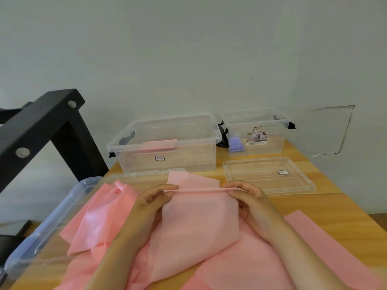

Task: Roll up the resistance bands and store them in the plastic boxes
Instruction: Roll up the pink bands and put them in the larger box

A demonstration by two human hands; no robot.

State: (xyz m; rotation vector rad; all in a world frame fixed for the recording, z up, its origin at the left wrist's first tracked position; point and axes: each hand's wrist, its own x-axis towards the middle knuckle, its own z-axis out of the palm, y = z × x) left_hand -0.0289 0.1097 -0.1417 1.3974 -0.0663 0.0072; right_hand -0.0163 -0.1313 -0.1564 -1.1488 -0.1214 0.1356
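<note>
Here we pinch the narrow rolled top edge of a pink resistance band (199,218) between thumb and fingers, our left hand (155,197) at its left end and our right hand (247,197) at its right. The rest of the band drapes down over other loose pink bands (94,222) on the wooden table (314,204). Behind, a large clear plastic box (188,162) holds one rolled pink band (158,145), and a smaller box (274,141) to its right holds a purple roll (236,144), with a clear lid (270,174) flat in front of it.
</note>
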